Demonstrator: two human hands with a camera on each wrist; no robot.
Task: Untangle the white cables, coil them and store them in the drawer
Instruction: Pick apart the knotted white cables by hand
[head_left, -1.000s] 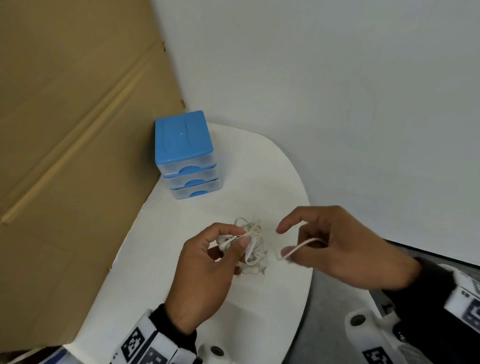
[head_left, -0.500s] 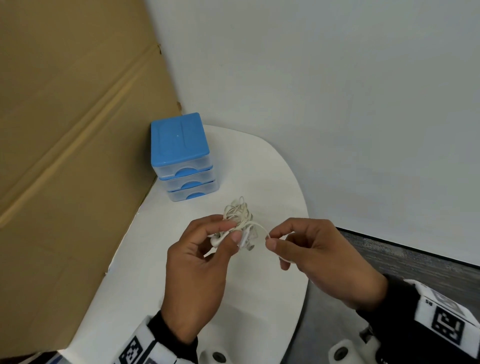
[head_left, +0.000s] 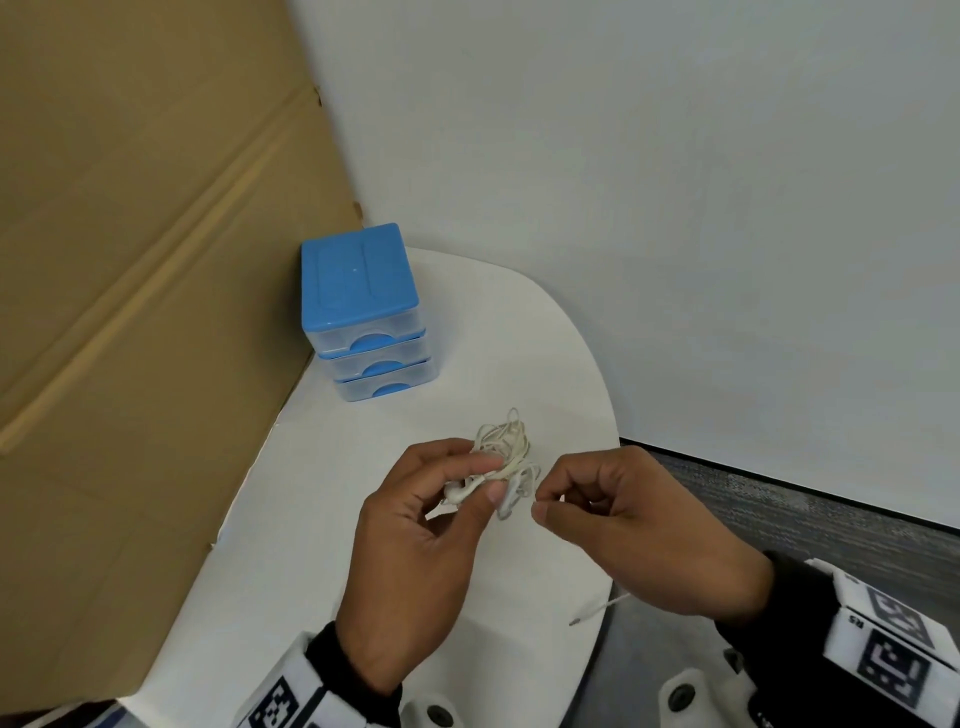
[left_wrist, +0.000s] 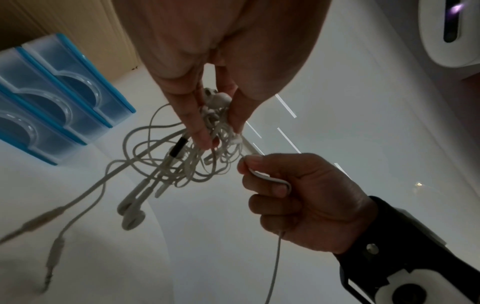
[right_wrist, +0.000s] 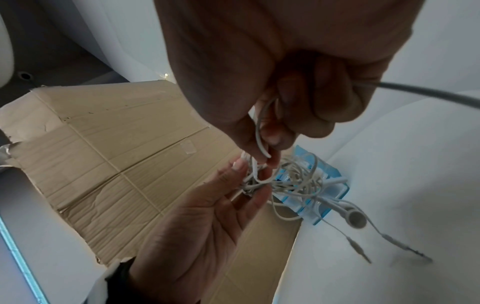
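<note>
A tangled bundle of white earphone cables (head_left: 506, 447) hangs above the white table (head_left: 467, 597), lifted clear of it. My left hand (head_left: 415, 540) pinches the bundle (left_wrist: 182, 160) between thumb and fingers (left_wrist: 200, 131). My right hand (head_left: 639, 525) sits just right of the bundle and pinches one cable strand (left_wrist: 267, 178) with curled fingers; that strand runs through my fist, and a plug end (head_left: 597, 610) trails below it. Earbuds (left_wrist: 132, 216) and jack plugs (right_wrist: 361, 250) dangle under the tangle. The blue-topped drawer unit (head_left: 363, 312) stands behind, its three drawers shut.
A large brown cardboard sheet (head_left: 130, 260) leans along the table's left side, right behind the drawer unit. A pale wall (head_left: 675, 208) rises at the back. The table's curved right edge (head_left: 610, 415) drops to grey carpet (head_left: 805, 519).
Both hands have lifted the bundle off the table. My right hand has come in from the right and closed its fingers round the strand, next to my left hand.
</note>
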